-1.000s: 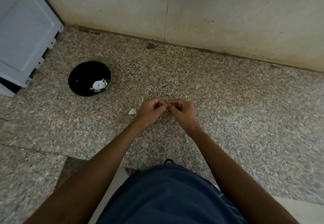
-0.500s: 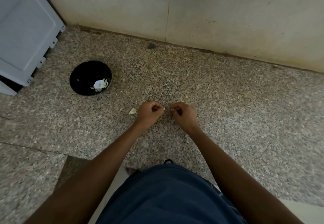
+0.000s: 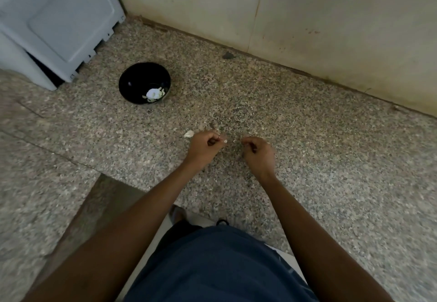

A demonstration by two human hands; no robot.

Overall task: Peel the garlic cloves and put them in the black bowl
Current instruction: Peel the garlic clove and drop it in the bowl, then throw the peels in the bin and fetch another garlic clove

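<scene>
Black bowl [image 3: 132,81] upright on counter, holding white peeled garlic [image 3: 153,94]

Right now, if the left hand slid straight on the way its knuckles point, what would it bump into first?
Probably the right hand, just across a narrow gap; the left hand points rightward, pinching a small pale garlic clove. Depth is unclear.

No writing to read anywhere here: no label, brand, number or sign shows on the bowl [image 3: 144,83], the white appliance [image 3: 59,17], the wall [image 3: 307,29] or the counter [image 3: 331,159].
</scene>
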